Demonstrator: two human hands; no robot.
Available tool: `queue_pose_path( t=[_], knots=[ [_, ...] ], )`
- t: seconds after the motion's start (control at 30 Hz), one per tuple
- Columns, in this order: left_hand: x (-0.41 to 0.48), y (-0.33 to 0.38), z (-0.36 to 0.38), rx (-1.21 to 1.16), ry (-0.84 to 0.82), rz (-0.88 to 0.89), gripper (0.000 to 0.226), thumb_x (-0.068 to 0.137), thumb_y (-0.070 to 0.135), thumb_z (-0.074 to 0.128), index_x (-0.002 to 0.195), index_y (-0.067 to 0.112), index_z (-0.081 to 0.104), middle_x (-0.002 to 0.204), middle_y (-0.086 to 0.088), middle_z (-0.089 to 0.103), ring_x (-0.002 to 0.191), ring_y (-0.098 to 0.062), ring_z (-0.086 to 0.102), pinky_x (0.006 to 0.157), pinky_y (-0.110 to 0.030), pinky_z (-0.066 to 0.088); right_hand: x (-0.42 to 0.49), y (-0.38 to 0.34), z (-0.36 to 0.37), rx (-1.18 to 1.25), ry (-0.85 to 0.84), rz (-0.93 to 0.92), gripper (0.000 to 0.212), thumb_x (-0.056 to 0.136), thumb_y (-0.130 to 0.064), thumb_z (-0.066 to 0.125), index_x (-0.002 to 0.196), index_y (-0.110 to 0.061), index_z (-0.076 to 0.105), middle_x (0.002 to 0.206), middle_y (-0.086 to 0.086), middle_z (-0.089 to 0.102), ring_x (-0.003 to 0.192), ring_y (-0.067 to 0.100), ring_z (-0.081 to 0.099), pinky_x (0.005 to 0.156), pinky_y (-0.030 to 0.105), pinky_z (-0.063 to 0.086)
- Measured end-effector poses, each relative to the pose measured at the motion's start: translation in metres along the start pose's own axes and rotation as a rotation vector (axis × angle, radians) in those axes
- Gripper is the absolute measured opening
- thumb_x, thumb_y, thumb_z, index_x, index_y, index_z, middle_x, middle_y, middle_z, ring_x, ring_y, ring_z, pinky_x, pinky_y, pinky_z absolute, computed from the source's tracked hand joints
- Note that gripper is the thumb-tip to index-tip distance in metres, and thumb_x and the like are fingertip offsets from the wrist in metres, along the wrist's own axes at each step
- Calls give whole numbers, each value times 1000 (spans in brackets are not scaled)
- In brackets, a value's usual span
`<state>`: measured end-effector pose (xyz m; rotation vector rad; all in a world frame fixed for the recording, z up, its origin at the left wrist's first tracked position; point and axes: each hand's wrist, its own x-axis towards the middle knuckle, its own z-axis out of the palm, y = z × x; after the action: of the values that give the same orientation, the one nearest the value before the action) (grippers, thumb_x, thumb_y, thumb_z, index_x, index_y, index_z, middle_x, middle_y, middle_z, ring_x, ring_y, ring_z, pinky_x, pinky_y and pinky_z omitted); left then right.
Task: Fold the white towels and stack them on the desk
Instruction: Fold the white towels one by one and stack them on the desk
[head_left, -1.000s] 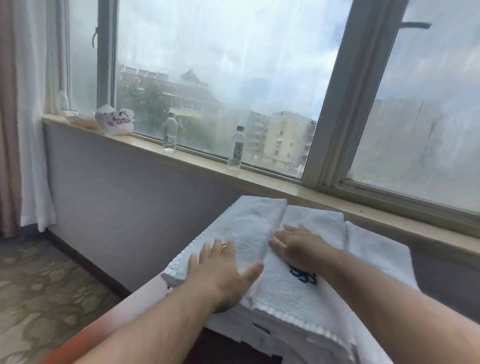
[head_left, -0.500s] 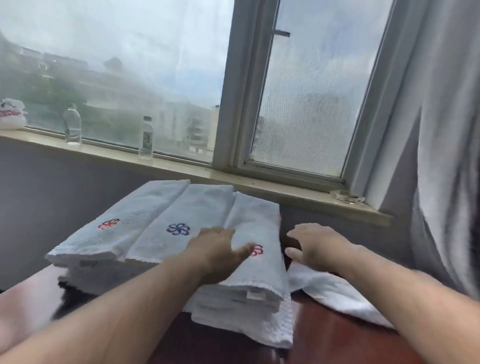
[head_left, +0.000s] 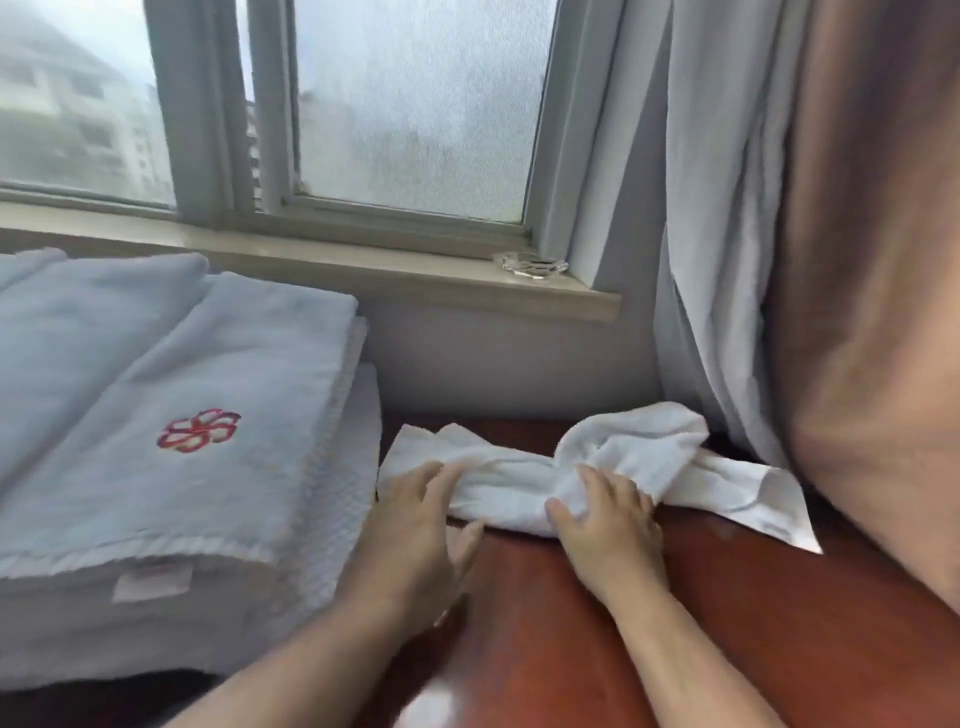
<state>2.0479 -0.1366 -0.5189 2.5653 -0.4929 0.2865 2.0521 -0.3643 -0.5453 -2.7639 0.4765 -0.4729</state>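
Note:
A crumpled white towel (head_left: 639, 452) lies across the reddish wooden desk (head_left: 727, 623) near the wall under the window. My left hand (head_left: 421, 530) rests on its left end with fingers stretched over the cloth and the thumb spread at its front edge. My right hand (head_left: 605, 519) grips the towel's bunched middle, fingers curled into the fabric. To the left stands a stack of folded white towels (head_left: 171, 374); the top one bears a red flower emblem (head_left: 198, 429), and a label shows on its front edge.
A glass ashtray (head_left: 530, 266) sits on the windowsill (head_left: 363, 270). White and brown curtains (head_left: 779, 234) hang at the right, reaching down to the desk's far corner. The wall rises directly behind the desk.
My view has swung right, away from the folded stack. Both hands left the stack and moved onto the crumpled towel at its right; the right hand now grips it.

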Motion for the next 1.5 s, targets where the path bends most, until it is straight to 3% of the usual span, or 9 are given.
queue_pose_path(
  t=[0.23,0.37,0.47,0.63,0.87,1.0,1.13,1.3,1.5],
  knots=[
    [37,-12,49,132,26,-79,86,81,81,27,156,40,17,163,5,24,145,-21,20,117,-43,23,15,11,-8,-27,-13,-47,48,84,-75,51,111,-37,60,108,-5,58,109,22,53,89,41,35],
    [35,-13,46,177,75,21,58,82,70,51,132,42,59,112,7,61,112,-26,52,95,-45,40,6,2,-10,316,489,-209,41,92,-56,54,78,-18,53,70,-10,49,67,13,47,58,24,31],
    [32,-13,49,87,285,190,25,88,50,60,91,29,73,101,6,62,99,-25,56,88,-44,40,3,-2,-7,325,635,-299,46,95,-47,51,77,-5,59,77,0,51,70,17,47,66,23,35],
    [23,0,42,30,317,418,34,97,41,43,87,18,65,93,6,67,95,-22,62,90,-33,37,12,11,-2,429,169,7,48,98,-59,31,76,-22,54,96,-1,54,99,20,52,89,35,40],
    [-12,18,-1,243,275,688,16,89,22,70,78,23,59,75,7,54,70,-19,52,64,-36,47,7,7,-46,412,17,405,47,98,-52,44,81,-13,63,87,4,67,67,10,51,54,26,32],
    [-33,33,-49,228,196,855,11,95,21,52,85,23,57,69,9,52,60,-17,50,55,-33,46,-13,-3,-74,355,-96,671,83,78,-70,65,124,-4,42,111,7,54,91,27,57,60,32,41],
    [-53,42,-100,297,60,750,3,103,29,49,105,27,50,78,4,56,63,-27,57,52,-38,48,-35,-19,-80,130,-434,418,41,91,-37,56,115,-6,64,105,11,70,98,30,69,86,39,58],
    [-67,32,-169,331,88,423,49,79,76,52,112,41,43,71,11,45,72,-20,51,59,-33,38,-52,-37,-123,876,-51,437,35,89,-20,53,120,-5,61,105,11,69,92,30,68,85,42,58],
    [-91,27,-223,464,304,405,19,86,20,55,93,36,64,76,11,50,78,-27,63,50,-29,28,-62,-51,-191,1737,140,310,31,79,10,40,103,3,59,82,11,56,68,26,64,62,35,56]
  ],
)
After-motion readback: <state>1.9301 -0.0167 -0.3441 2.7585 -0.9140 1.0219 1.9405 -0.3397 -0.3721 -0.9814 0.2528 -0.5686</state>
